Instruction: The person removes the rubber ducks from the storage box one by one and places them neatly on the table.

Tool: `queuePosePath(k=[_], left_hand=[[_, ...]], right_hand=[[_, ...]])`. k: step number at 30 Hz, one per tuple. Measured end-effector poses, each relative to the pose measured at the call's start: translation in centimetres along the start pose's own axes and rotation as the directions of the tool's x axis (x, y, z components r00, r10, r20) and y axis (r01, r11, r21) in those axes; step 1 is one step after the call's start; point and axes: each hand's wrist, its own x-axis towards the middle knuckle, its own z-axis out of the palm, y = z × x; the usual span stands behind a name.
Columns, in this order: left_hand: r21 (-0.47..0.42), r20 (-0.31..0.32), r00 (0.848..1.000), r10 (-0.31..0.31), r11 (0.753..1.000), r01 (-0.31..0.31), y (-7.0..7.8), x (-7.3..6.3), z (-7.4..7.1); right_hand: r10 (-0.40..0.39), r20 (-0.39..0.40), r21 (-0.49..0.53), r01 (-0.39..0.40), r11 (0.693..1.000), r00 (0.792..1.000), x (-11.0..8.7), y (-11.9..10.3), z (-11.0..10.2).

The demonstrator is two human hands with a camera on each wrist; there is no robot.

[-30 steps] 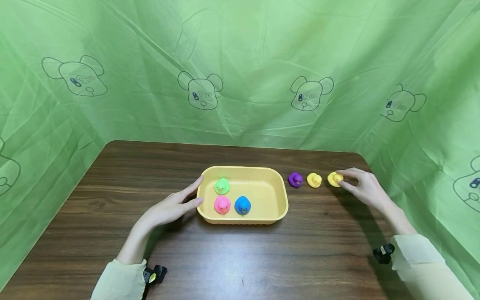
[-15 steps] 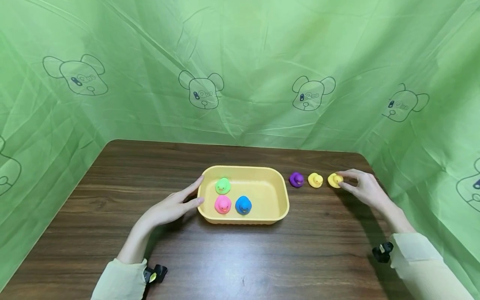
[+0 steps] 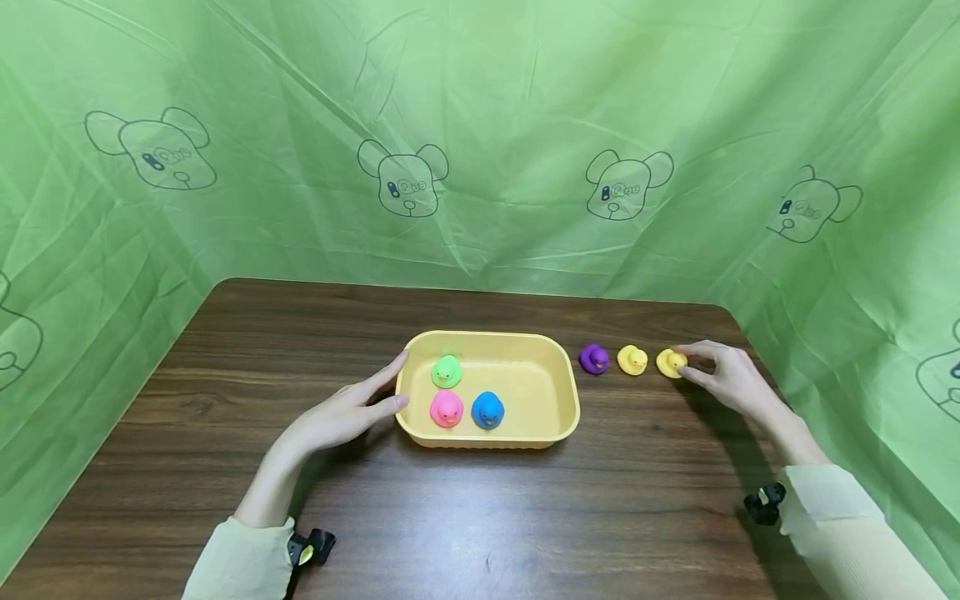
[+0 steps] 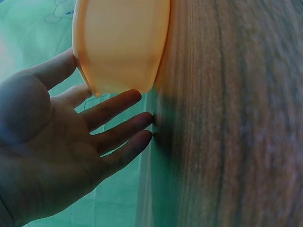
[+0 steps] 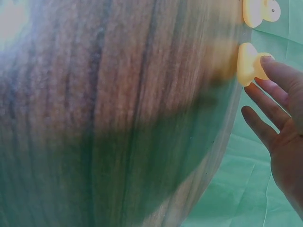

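My right hand (image 3: 726, 375) pinches a yellow rubber duck (image 3: 671, 363) between thumb and index finger at the right end of a row on the table. In the right wrist view the thumb lies on the head of this yellow duck (image 5: 247, 66); the other fingers spread out below. Beside it in the row sit a second yellow duck (image 3: 632, 361) and a purple duck (image 3: 595, 359). My left hand (image 3: 337, 419), fingers extended, touches the left end of a yellow plastic basin (image 3: 525, 367). Inside the basin are a green duck (image 3: 447, 372), a pink duck (image 3: 447, 409) and a blue duck (image 3: 488, 411).
The dark wood-grain table (image 3: 420, 525) carries the basin near its middle, with the duck row to the basin's right. Green cloth (image 3: 510, 233) printed with bear heads hangs behind and at both sides. A black wrist device (image 3: 311, 547) sits by the left cuff.
The pinched yellow duck has shifted very slightly toward the near side and closer to the other yellow duck. The left hand and basin keep their places.
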Motion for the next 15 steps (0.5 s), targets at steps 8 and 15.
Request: queuePosePath(k=[8,15], left_hand=[[-0.029,0.004,1.000,0.011,1.000,-0.011,0.20,-0.12,-0.04],[-0.032,0.006,1.000,0.019,0.999,-0.018,0.22,-0.18,-0.02]], right_hand=[[0.027,0.021,0.005,-0.027,1.000,0.999,-0.22,0.22,0.02],[0.036,0.039,0.012,-0.037,0.999,0.999,-0.34,0.45,0.03]])
